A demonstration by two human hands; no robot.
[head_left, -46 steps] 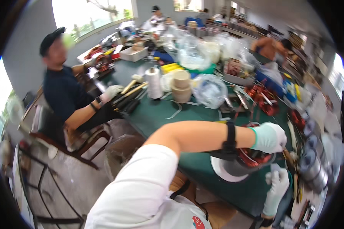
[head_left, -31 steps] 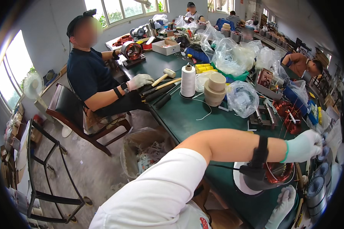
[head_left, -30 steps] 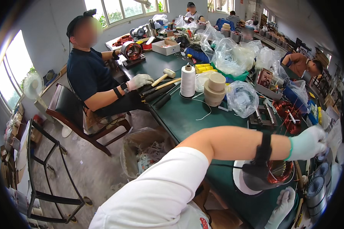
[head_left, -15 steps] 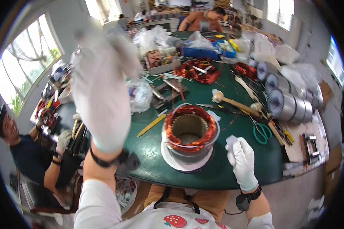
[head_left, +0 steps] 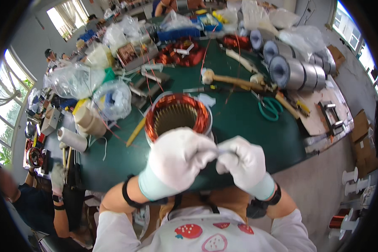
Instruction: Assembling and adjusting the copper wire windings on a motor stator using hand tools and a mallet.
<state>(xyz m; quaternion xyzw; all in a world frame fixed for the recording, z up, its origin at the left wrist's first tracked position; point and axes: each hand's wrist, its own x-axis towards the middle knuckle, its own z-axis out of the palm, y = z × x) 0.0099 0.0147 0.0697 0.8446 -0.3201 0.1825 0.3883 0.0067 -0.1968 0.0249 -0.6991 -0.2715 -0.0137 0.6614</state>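
No words, numbers or signs can be read. On the brown cardboard box (head_left: pixel 365 155) at the far right sits 1 small white patch (head_left: pixel 361 145), too small to make out. The small box with a brownish printed panel (head_left: pixel 130 53), near the plastic bags (head_left: pixel 119 33), shows blurred, unreadable marks.

A head-worn fisheye looks down across the green table (head_left: pixel 260 130).
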